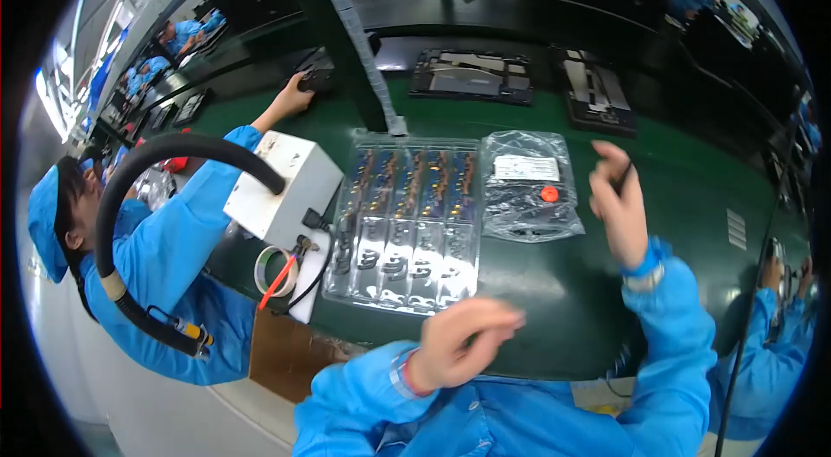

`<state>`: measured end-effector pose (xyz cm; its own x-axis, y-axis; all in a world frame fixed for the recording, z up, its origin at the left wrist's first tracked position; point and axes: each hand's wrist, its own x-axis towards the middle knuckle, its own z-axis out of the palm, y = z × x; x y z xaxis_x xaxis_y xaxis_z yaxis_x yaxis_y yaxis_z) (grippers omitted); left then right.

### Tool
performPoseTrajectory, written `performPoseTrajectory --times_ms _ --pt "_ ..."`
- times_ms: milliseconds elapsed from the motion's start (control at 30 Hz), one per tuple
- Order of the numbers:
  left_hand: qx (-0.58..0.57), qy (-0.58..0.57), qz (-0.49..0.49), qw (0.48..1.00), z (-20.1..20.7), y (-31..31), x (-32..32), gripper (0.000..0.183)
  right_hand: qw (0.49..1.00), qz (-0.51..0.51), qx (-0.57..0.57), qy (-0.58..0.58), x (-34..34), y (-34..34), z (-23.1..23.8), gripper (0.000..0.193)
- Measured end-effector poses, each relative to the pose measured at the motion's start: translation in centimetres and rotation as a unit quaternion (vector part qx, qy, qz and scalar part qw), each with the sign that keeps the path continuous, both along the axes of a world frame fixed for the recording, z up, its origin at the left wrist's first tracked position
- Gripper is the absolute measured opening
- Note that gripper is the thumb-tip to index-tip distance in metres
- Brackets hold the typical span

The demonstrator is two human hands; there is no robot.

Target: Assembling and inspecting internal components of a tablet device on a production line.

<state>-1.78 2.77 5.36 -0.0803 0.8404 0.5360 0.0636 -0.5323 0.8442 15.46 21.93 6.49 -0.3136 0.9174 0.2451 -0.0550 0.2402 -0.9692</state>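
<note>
My left hand (467, 343) hovers over the near table edge, just in front of a clear plastic tray (368, 299). Its fingers are loosely bent and slightly blurred, the thumb apart, and I see nothing held. The tray has several long compartments with small blue-and-orange circuit parts (437, 184) toward its far end and dark curved shapes nearer me. To its right lies a clear plastic bag (537, 219) around a dark flat item, with a white label and a red-orange round spot. Beside that bag my right hand (619, 206) is raised and open, fingers bent and apart, apparently with nothing in it.
A white box (286, 176) with a thick black hose (130, 171) stands left of the tray, near a tape roll (270, 271) and a red-handled tool (279, 282). Dark flat devices (472, 76) lie behind a post (346, 41). A co-worker (164, 258) reaches across at left.
</note>
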Motion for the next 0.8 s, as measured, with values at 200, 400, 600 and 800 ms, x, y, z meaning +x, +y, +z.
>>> performPoseTrajectory --times_ms 200,400,600,800 --pt "-0.081 -0.082 -0.098 0.989 -1.5 7.0 6.1 0.024 0.977 -0.079 0.168 -0.104 5.7 -5.1 -7.4 0.041" --pt "-0.097 0.026 -0.104 0.990 -5.0 5.8 7.1 0.020 0.968 -0.032 0.176 -0.175 5.9 -6.1 -8.7 0.034" --pt "-0.047 0.081 -0.102 0.990 -5.9 5.9 7.7 0.029 0.952 -0.004 0.218 -0.213 7.4 -5.6 -8.7 0.032" --pt "-0.037 0.095 -0.101 0.990 -5.9 5.8 7.8 0.031 0.945 0.031 0.234 -0.227 7.7 -5.5 -8.2 0.025"
